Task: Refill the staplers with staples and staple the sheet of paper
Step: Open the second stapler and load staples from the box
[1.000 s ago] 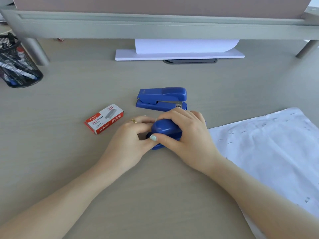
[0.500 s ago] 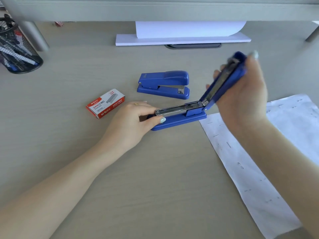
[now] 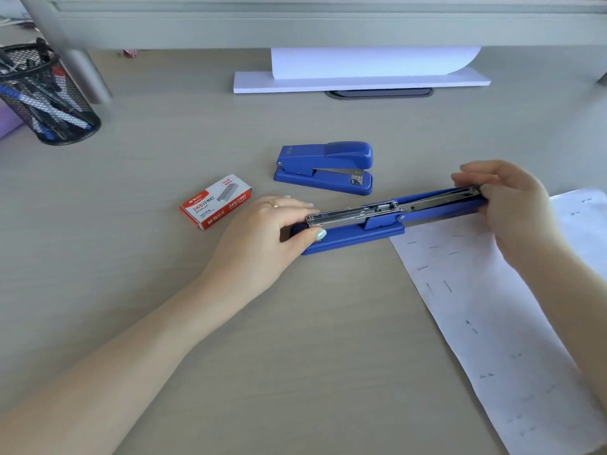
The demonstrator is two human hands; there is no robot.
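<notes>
A blue stapler (image 3: pixel 368 229) lies on the desk, folded out flat with its metal staple channel facing up. My left hand (image 3: pixel 262 231) holds down its base end at the left. My right hand (image 3: pixel 512 205) grips the swung-back top cover at the right, over the paper. A second blue stapler (image 3: pixel 325 167) stands closed just behind. A red and white staple box (image 3: pixel 215 201) lies closed to the left of my left hand. The white sheet of paper (image 3: pixel 492 310) at the right carries several staples.
A black mesh pen cup (image 3: pixel 42 96) stands at the far left. A white stack of paper (image 3: pixel 361 82) lies at the back under a grey shelf (image 3: pixel 328 24). A shelf leg (image 3: pixel 85 73) rises beside the cup.
My right hand has swung the stapler's top cover from closed, up and over, down to nearly flat at the right. My left hand has stayed on the base.
</notes>
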